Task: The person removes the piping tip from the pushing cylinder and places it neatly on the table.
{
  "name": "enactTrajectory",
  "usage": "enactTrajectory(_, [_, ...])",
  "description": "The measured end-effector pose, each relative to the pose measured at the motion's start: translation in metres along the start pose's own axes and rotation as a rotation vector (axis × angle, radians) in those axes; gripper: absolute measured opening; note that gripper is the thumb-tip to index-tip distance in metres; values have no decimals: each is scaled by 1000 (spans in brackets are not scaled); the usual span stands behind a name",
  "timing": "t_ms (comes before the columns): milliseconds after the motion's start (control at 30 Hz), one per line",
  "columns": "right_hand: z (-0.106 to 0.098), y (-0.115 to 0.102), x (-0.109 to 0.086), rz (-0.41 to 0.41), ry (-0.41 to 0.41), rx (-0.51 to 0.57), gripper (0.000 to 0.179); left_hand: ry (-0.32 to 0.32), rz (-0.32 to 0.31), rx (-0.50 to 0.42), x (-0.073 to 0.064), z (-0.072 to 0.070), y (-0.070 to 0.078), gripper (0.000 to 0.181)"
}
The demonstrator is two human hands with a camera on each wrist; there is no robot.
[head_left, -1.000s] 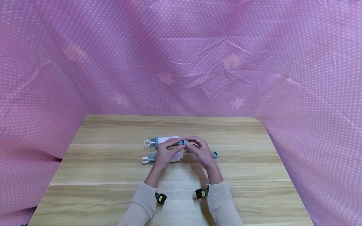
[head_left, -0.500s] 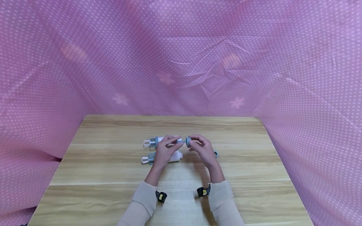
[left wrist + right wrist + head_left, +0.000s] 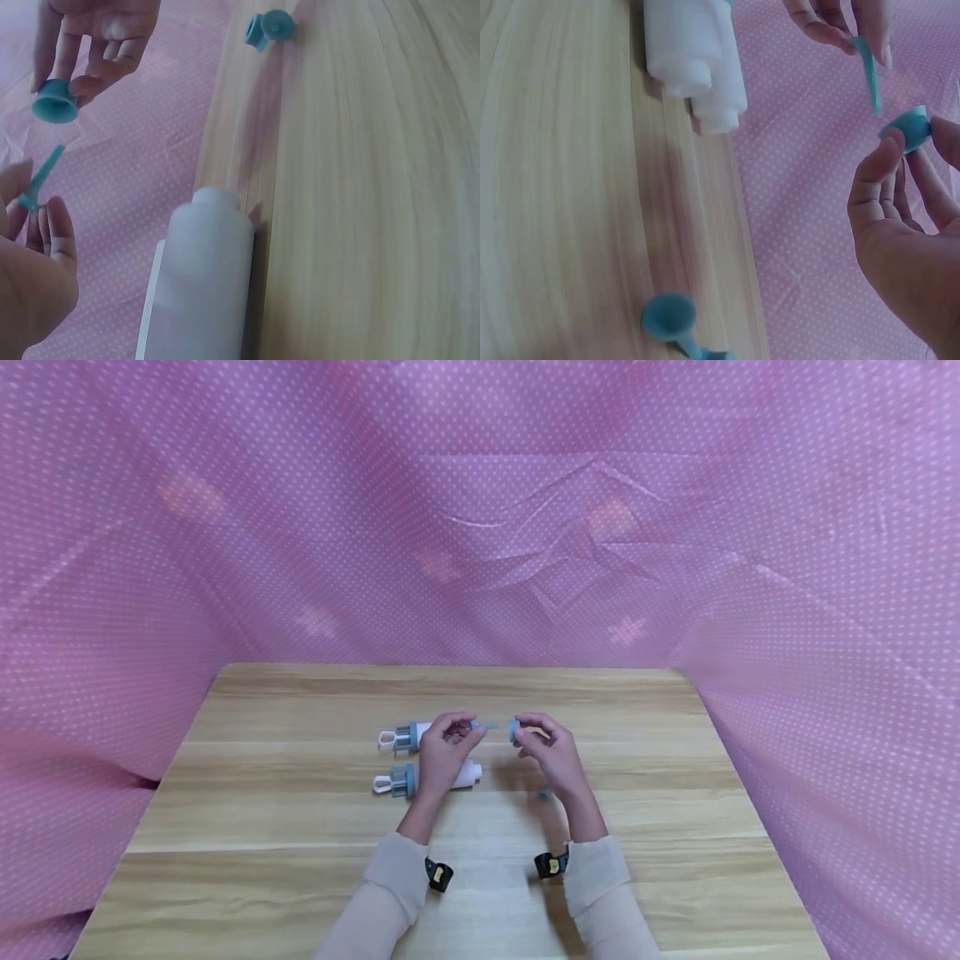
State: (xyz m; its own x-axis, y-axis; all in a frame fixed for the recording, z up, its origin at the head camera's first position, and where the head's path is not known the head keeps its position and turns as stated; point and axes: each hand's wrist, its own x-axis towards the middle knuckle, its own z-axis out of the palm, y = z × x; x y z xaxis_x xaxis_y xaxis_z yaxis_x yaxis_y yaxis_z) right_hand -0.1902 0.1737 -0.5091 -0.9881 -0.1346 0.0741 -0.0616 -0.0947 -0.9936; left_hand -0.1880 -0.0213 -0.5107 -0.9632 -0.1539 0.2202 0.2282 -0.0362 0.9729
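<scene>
Between fingertips and thumb, my left hand (image 3: 442, 758) pinches a slim teal stem (image 3: 45, 176) with a wider base. My right hand (image 3: 557, 764) holds a small teal cup-shaped piece (image 3: 909, 129) by its sides. Stem and cup are apart, the stem's narrow tip pointing at the cup across a small gap. Under and beside the left hand lie two white bottles, a front one (image 3: 465, 775) and a back one (image 3: 423, 729), with teal slotted collars and white loop handles. The left hand hides part of both.
On the wooden table (image 3: 652, 793), near the right forearm, lie a teal funnel-like piece (image 3: 669, 316) and a teal ring (image 3: 254, 30). A pink dotted cloth (image 3: 480, 568) surrounds the table's back and sides. Both wrists carry small black cameras.
The stem and the cup, together a second ago, have been pulled apart. My right hand has shifted right with the cup; the left has kept its pinch on the stem. The bottles lie where they were.
</scene>
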Motion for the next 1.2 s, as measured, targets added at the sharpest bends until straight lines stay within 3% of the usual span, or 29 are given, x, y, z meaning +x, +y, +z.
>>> enactTrajectory(100, [-3, -1, 1, -1, 41, -15, 33, 41, 10, -1, 5, 6, -18, 30])
enactTrajectory(600, [-25, 13, 9, -24, 257, -81, 35, 114, -43, 77, 15, 32, -25, 22])
enactTrajectory(867, [-32, 15, 9, 5, 238, -107, 32, 140, -55, 51, 16, 42, -27, 22])
enactTrajectory(1067, [-26, -7, 0, -45, 207, -247, 32, 135, -39, 51, 14, 49, -31, 21])
enactTrajectory(1200, [-27, -3, 1, -52, 198, -317, 34, 133, -21, 70, 13, 53, -34, 22])
